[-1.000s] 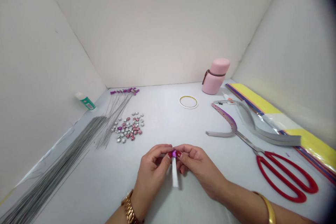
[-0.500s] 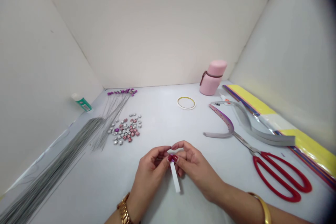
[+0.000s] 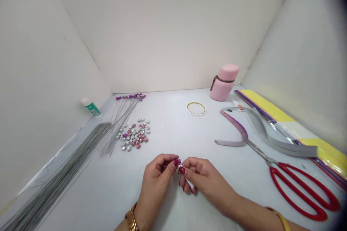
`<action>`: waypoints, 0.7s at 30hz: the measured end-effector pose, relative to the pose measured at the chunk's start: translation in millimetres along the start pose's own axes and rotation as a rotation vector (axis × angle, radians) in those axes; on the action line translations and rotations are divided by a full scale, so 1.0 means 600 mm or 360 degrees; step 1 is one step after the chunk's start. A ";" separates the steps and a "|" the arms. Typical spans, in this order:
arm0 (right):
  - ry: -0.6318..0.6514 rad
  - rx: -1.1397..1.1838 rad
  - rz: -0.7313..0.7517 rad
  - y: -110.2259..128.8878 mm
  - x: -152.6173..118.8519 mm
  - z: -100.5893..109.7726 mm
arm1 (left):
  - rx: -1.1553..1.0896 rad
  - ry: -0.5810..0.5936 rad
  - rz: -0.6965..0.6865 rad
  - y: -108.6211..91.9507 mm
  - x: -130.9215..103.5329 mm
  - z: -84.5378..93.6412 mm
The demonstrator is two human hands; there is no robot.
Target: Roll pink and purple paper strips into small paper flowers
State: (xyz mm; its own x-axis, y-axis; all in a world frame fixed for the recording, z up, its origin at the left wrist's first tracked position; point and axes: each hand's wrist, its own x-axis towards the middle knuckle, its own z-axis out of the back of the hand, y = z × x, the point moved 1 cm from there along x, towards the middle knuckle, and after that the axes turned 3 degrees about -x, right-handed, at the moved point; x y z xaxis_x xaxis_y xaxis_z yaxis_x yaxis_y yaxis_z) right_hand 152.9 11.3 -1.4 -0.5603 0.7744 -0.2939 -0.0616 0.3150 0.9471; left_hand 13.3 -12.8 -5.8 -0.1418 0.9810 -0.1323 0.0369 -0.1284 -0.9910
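The purple fold [image 3: 179, 161] of a white paper strip [image 3: 191, 184] is pinched by the left hand [image 3: 155, 180], in front of the scattered paper stars [image 3: 134, 138]. The strip's tail, earlier left free, is now held in the closed fingers of the right hand [image 3: 210, 184], so the fold is apparently steadied while the tail is guided.

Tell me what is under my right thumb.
A white strip passes under your right thumb; its lower part shows beyond. A purple folded piece shows beside your left thumb. The stretch the right thumb covers cannot be seen.
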 end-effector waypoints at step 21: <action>-0.0110 0.0103 0.0173 0.007 0.000 0.002 | 0.0313 0.0146 -0.0477 -0.012 -0.015 -0.006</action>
State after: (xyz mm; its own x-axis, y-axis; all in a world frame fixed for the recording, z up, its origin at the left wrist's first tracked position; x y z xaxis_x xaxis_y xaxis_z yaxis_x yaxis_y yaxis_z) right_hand 153.5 13.2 2.1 -0.5022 0.8412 -0.2006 0.0512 0.2604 0.9641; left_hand 17.9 -20.4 2.8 -0.0278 0.9871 0.1576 -0.1852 0.1499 -0.9712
